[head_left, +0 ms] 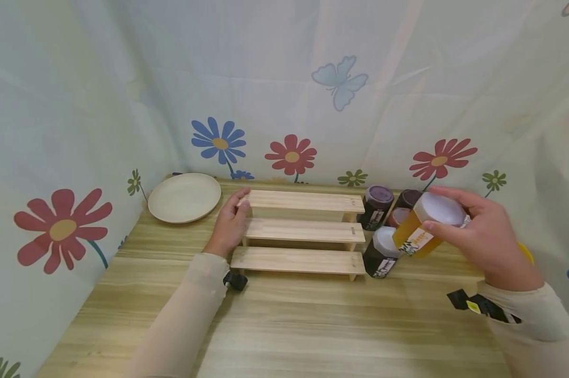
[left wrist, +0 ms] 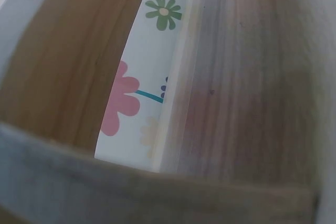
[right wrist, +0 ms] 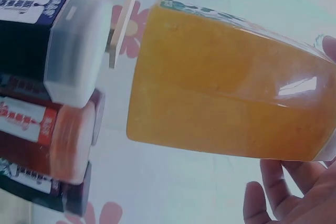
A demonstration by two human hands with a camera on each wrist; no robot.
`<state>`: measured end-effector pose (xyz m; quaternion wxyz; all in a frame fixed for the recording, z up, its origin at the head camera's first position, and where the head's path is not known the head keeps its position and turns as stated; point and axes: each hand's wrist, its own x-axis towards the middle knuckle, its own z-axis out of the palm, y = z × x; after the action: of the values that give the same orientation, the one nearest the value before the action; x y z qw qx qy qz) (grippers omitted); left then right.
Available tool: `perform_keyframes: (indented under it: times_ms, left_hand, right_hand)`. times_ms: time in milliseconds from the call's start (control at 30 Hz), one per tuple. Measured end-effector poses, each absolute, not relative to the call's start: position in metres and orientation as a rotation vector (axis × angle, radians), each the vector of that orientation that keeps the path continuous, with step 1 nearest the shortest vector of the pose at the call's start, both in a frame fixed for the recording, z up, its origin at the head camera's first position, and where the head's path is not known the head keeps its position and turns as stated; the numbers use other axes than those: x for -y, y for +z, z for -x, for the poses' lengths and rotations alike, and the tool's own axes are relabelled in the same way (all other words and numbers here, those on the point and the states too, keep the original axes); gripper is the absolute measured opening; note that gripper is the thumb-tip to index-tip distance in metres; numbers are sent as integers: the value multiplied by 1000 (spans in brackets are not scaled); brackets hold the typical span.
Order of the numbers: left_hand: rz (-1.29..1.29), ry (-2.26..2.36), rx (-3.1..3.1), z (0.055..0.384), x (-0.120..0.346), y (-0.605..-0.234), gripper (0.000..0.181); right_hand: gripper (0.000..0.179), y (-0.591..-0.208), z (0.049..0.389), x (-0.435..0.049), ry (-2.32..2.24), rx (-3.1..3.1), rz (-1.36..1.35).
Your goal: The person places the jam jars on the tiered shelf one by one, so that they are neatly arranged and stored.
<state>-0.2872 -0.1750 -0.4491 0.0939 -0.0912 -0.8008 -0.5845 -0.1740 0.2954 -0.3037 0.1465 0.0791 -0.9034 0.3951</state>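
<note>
My right hand (head_left: 485,233) grips a jar of orange-yellow contents (right wrist: 231,85) by its whitish lid end. The jar is tilted, held above the table beside a dark jar with a whitish lid (head_left: 382,254). At the left end of a three-tier wooden rack (head_left: 303,231), my left hand (head_left: 229,223) holds the top tier's edge, its thumb on the near side. The left wrist view shows only the rack's boards (left wrist: 247,93), without the fingers. Close to the rack's right end stand a purple-lidded jar (head_left: 379,194), a reddish jar (right wrist: 68,140) and another dark jar (head_left: 411,198).
A cream plate (head_left: 185,198) lies at the back left of the wooden table (head_left: 312,325). A flower-printed curtain (head_left: 265,79) hangs behind and along the sides. Part of a yellow object (head_left: 526,253) shows past the right hand, mostly hidden.
</note>
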Motion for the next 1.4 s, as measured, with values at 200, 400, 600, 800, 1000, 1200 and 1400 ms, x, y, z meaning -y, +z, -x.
perform_keyframes:
  times_ms: [200,400,600,800,1000,1200,1400]
  left_hand:
    - [273,-1731,2378,286,175,-452,51]
    - [250,-1732,2384,287,176,-451,50]
    - [241,-1712,2391,288,175,-449,50]
    - [232,-1726,2387,287,174,-450,50]
    - [229,-1729,2379,287,174,-452,48]
    - [240,-1724,2376,287,174,-452,49]
    - [234,-1747,2369,290,176,-455,48]
  right_hand:
    - [64,-297,184,-280,1139,2660,-227]
    - [63,-295,199,-264,1157,2641,-303]
    - [64,-296,214,-249,1256,2617,-359]
    - [63,-299,231,-236,1264,2602,-408]
    - [65,-301,247,-222,1238,2641,-414]
    - [64,-304,264,-210,1275,2664,-449]
    - [63,-303,274,-200,1345,2705,-446]
